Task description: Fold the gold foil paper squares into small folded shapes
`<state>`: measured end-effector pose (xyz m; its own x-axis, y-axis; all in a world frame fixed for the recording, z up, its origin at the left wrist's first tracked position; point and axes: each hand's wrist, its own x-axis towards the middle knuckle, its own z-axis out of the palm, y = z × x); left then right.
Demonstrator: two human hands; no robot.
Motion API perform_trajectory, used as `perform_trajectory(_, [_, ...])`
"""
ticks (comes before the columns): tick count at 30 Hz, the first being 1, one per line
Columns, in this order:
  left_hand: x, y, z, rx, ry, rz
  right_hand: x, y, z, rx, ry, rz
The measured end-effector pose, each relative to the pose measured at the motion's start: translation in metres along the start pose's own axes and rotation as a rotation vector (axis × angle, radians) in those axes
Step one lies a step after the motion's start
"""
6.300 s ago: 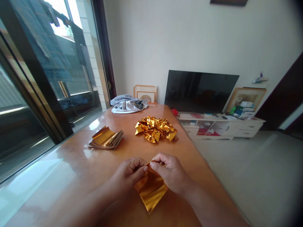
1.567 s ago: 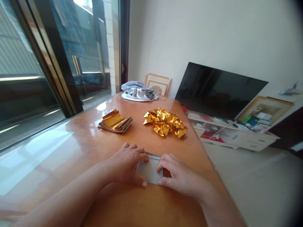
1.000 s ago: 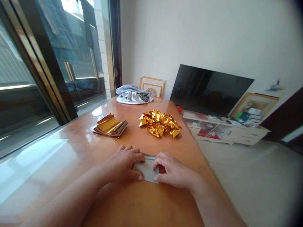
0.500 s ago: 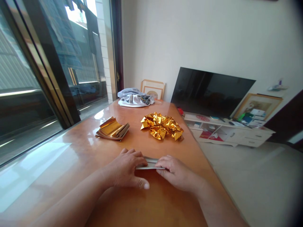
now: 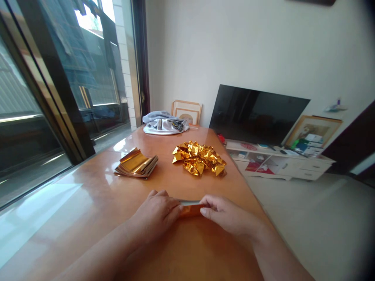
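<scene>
A sheet of gold foil paper [image 5: 191,210] is pinched at both ends between my hands, close above the near part of the table. My left hand [image 5: 158,212] grips its left end with thumb and fingers. At the right end, my right hand [image 5: 218,210] holds it with the thumb on the near side. The near face is shiny orange-gold, and a pale strip shows along the top. Beyond my left hand lies a stack of gold foil sheets [image 5: 137,164]. Farther right sits a pile of folded gold foil pieces [image 5: 199,158].
The glossy wooden table [image 5: 96,210] has its right edge beside my right forearm. Bundled grey cloth [image 5: 164,124] lies at its far end. A glass sliding door [image 5: 38,97] runs along the left. A television [image 5: 258,115] stands over a white cabinet [image 5: 287,168] at right.
The paper's near edge has been turned up, so its gold face now shows instead of the pale side. My left thumb has closed onto the sheet.
</scene>
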<state>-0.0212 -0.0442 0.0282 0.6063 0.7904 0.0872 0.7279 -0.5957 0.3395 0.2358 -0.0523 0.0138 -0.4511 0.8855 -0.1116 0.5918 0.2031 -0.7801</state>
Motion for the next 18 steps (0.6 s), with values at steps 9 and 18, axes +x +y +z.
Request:
perform_trajectory(9, [0.010,-0.009,0.021,-0.029,0.122,-0.080,0.021,0.024,0.019,-0.152,0.233,0.050])
perform_trajectory(18, [0.016,-0.010,0.030,0.062,0.120,-0.047,0.017,0.009,0.025,-0.376,0.355,0.140])
